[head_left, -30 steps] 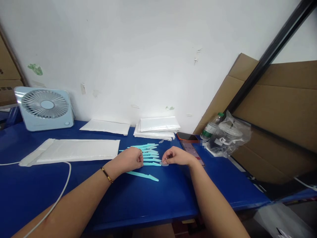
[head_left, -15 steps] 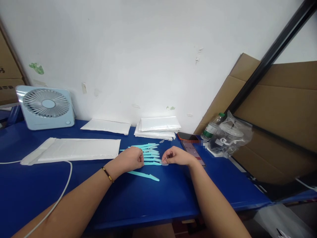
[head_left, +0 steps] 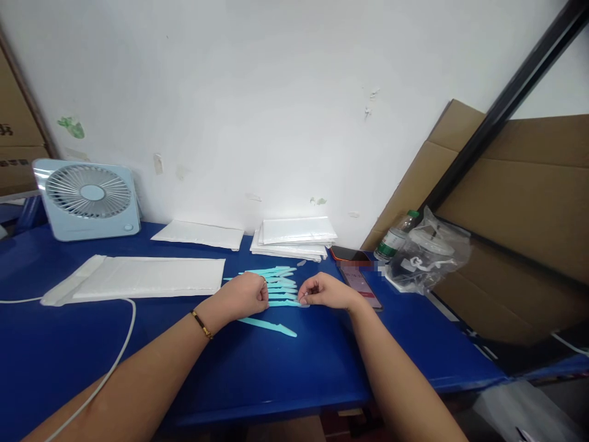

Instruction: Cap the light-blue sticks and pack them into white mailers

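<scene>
Several turquoise eyebrow razors (head_left: 283, 283) lie side by side on the blue table, blades toward the right. My left hand (head_left: 248, 294) is closed on the handle of the nearest eyebrow razor in that row (head_left: 281, 303); its fingers hide the handle end. At that razor's tip, my right hand (head_left: 324, 291) pinches a small clear plastic cap (head_left: 304, 305). The cap meets the blade end, but I cannot tell how much of it the cap covers. Closer to me, one loose eyebrow razor (head_left: 272, 326) lies at a slant, its handle partly behind my left wrist.
White padded mailers are stacked (head_left: 294, 236) by the wall, with a single mailer (head_left: 197, 234) and a larger one (head_left: 147, 277) to the left. Phones (head_left: 361, 285), a bottle (head_left: 391, 242) and a bagged cup (head_left: 426, 252) stand right. A fan (head_left: 89, 199) and white cable (head_left: 127, 334) are left.
My right hand has shifted slightly left, bringing the clear cap against the razor's tip. My left hand keeps its hold on the handle.
</scene>
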Tool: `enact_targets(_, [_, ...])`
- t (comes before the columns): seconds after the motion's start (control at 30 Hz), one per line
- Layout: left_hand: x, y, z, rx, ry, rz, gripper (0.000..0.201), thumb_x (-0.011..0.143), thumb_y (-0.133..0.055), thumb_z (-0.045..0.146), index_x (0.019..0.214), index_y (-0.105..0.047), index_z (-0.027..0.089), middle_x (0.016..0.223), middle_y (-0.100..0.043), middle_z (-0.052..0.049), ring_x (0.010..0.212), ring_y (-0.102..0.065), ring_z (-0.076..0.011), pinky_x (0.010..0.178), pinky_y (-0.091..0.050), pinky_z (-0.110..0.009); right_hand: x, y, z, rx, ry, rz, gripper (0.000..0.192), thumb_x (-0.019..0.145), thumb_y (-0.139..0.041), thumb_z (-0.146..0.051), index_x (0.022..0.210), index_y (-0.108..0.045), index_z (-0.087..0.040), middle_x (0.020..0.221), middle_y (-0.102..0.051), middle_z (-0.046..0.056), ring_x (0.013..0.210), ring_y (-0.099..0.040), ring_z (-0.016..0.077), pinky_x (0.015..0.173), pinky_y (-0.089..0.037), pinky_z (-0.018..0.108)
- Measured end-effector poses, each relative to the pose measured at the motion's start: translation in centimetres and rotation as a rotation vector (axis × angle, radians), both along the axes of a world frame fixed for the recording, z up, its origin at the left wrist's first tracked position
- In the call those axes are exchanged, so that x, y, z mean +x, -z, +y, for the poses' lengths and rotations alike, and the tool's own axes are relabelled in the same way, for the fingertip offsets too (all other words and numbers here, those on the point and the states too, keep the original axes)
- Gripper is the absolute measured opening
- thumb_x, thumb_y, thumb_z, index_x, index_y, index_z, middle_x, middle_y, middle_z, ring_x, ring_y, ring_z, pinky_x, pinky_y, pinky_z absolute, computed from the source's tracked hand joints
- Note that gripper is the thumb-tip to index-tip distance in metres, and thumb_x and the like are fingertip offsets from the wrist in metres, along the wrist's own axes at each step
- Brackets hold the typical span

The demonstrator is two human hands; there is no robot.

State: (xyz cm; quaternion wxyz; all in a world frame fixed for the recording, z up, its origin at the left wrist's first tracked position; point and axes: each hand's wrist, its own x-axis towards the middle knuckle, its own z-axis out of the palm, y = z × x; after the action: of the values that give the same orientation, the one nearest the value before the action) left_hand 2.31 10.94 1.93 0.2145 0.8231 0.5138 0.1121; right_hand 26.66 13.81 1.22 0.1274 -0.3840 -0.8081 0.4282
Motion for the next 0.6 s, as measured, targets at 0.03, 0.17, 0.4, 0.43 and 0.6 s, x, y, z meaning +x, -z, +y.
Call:
enact_targets(0.03, [0.1,0.1,0.0,0.015,-0.003,0.003,0.010,0.064,-0.055,0.025,0.065,-0.064,0.020,0.065,-0.065,0.000,0.058,-0.056,-0.0128,0.047,-0.035,-0.021,-0.3,0.0,-0.1,0.025,0.000,-0.005,0.021,0.073,-0.063,-0.030,0.084,-0.069,-0.013,0.073,-0.067,0.004,0.066,-0.059,0.0135,0.062,-0.045,0.023])
enact_targets(0.17, [0.2,0.3,0.2,0.039,-0.030,-0.009,0.010,0.067,-0.056,0.029,0.069,-0.063,0.021,0.068,-0.065,0.001,0.060,-0.056,-0.0130,0.049,-0.035,-0.021,-0.7,0.2,0.1,0.182,0.056,-0.030,0.020,0.077,-0.058,-0.030,0.086,-0.069,-0.015,0.078,-0.068,0.004,0.069,-0.060,0.0145,0.062,-0.045,0.023])
enact_targets(0.4, [-0.9,-0.9,-0.5,-0.092,0.140,-0.056,0.034,0.056,-0.069,0.048,0.078,-0.066,0.022,0.075,-0.065,0.000,0.063,-0.057,-0.0140,0.049,-0.035,-0.021,0.2,1.6,3.9,0.713,0.356,-0.115,0.028,0.082,-0.048,-0.014,0.104,-0.064,-0.019,0.105,-0.061,0.008,0.096,-0.055,0.0182,0.087,-0.041,0.031])
enact_targets(0.43, [-0.9,-1.1,-0.7,-0.123,0.186,-0.035,0.033,0.054,-0.071,0.047,0.076,-0.066,0.023,0.074,-0.065,0.000,0.062,-0.057,-0.0140,0.048,-0.035,-0.021,0.1,1.8,4.3,0.720,0.346,-0.158,0.029,0.081,-0.048,-0.012,0.104,-0.064,-0.018,0.105,-0.061,0.009,0.097,-0.055,0.0184,0.087,-0.040,0.030])
enact_targets(0.6, [-0.5,-1.7,-1.8,-0.127,0.249,0.052,0.013,0.065,-0.063,0.035,0.066,-0.066,0.022,0.064,-0.065,0.000,0.056,-0.055,-0.0135,0.047,-0.033,-0.022,0.0,2.5,4.8,0.645,0.444,-0.286,0.013,0.076,-0.055,-0.014,0.081,-0.066,-0.015,0.089,-0.061,0.008,0.081,-0.056,0.0170,0.077,-0.042,0.027])
